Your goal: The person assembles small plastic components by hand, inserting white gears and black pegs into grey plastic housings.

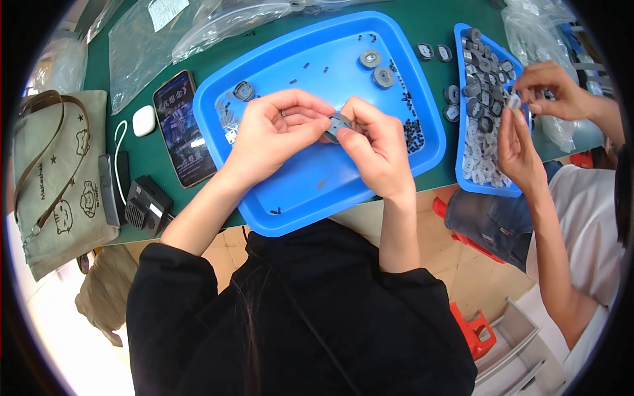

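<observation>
Over the middle of a blue tray [277, 211], my left hand [274, 129] and my right hand [380, 148] pinch one small round grey plastic part [338, 125] between them. Fingers and thumbs of both hands close on its edges, so some of it is covered. In the tray, two grey round parts [376, 68] lie at the upper right and one more grey part [244, 90] at the upper left. Many tiny black pieces [414, 135] are heaped along the right side. Small clear and white pieces [229, 122] gather along the left side.
Left of the tray lie a phone [179, 129], a white case [144, 121], a black device [148, 204] and a canvas bag [66, 178]. At right, a co-worker's hands [528, 132] work over a second blue tray [460, 168] of grey and white parts. Plastic bags [148, 56] cover the back.
</observation>
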Motion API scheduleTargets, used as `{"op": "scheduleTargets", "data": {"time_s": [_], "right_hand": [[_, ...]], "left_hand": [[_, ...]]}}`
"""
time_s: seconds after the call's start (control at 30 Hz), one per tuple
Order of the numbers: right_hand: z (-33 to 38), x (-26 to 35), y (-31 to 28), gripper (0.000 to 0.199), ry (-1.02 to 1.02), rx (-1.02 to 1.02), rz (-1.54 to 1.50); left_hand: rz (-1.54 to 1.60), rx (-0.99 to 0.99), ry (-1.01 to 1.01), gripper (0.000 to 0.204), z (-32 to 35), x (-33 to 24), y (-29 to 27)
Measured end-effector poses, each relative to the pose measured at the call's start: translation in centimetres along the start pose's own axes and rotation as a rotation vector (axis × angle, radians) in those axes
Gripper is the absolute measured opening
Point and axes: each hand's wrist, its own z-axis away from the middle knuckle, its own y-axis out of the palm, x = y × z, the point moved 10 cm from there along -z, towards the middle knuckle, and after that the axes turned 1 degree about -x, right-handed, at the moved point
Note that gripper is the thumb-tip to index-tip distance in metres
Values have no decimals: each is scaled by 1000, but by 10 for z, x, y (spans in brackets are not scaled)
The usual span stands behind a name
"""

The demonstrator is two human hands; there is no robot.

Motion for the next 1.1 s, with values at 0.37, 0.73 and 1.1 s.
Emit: {"op": "scheduleTargets", "data": {"time_s": [0.37, 0.73, 1.1], "right_hand": [[4, 14, 1, 17, -133, -83, 307], [3, 16, -2, 16, -151, -103, 297], [8, 41, -3, 11, -304, -138, 242]], "left_hand": [[-44, 52, -39, 18, 3, 8, 2], [16, 24, -30, 21, -3, 5, -5], [-196, -18, 226, 18, 9, -33, 4]]}}
